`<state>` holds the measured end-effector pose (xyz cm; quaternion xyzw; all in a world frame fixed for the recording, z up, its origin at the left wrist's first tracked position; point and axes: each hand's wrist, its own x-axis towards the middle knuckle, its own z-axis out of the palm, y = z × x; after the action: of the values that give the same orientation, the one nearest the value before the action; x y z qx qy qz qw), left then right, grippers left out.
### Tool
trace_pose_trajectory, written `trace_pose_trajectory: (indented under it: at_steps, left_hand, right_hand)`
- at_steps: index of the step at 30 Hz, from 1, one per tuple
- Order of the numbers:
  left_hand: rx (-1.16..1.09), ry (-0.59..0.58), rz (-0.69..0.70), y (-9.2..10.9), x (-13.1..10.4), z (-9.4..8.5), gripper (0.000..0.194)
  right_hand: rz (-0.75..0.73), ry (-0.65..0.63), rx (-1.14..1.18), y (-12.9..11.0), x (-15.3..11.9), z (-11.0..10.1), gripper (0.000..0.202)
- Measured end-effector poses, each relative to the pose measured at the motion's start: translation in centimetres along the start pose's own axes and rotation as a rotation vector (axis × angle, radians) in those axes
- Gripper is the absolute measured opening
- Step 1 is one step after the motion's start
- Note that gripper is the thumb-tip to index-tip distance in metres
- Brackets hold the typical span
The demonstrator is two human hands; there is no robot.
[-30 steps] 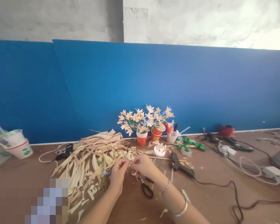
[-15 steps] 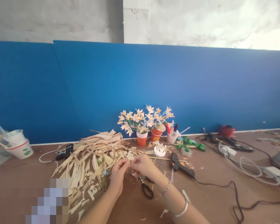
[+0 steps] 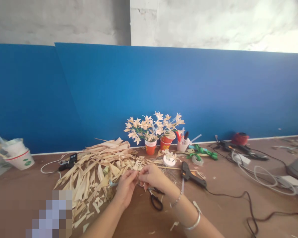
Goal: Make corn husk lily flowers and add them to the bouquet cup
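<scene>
- Left hand (image 3: 125, 190) has been turned slightly; right hand (image 3: 152, 178) is nearly unmoved.
- Small piece, mostly hidden, appears pinched by both.
- Fine handling is judged uninterrupted.

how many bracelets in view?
2, both on the right forearm: a thin chain near the wrist and a smooth silver bangle farther up. Any beyond the frame edge would be hidden.

Facing me stood a blue partition (image 3: 144, 82), a seam (image 3: 65, 74) slanting at left. Above, I noted a blotchy grey wall (image 3: 59, 21) and pale pillar (image 3: 143, 26), brightest upper right. Brown desk (image 3: 225, 215) ran below.
</scene>
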<state>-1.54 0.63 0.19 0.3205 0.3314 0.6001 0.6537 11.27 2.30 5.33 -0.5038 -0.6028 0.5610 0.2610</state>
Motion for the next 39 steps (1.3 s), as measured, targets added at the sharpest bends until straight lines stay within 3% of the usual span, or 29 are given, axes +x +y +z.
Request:
trace_pose_trajectory:
  at_steps: [4, 23, 31, 39]
  left_hand:
    - [-0.074, -0.057, -0.047, 0.15, -0.05, 0.08, 0.018]
    - [-0.178, -0.037, -0.092, 0.17, 0.11, -0.28, 0.017]
    - [-0.236, 0.079, -0.109, 0.01, 0.26, -0.66, 0.02]
    - [-0.215, -0.007, -0.106, -0.05, 0.3, -0.59, 0.015]
  right_hand:
    - [-0.004, -0.007, 0.015, 0.13, 0.15, 0.17, 0.007]
    - [-0.052, 0.005, -0.008, 0.62, 0.38, 0.35, 0.006]
    - [-0.036, 0.029, -0.08, -0.11, -0.26, -0.44, 0.007]
    - [-0.086, 0.024, -0.073, 0.12, -0.17, -0.18, 0.008]
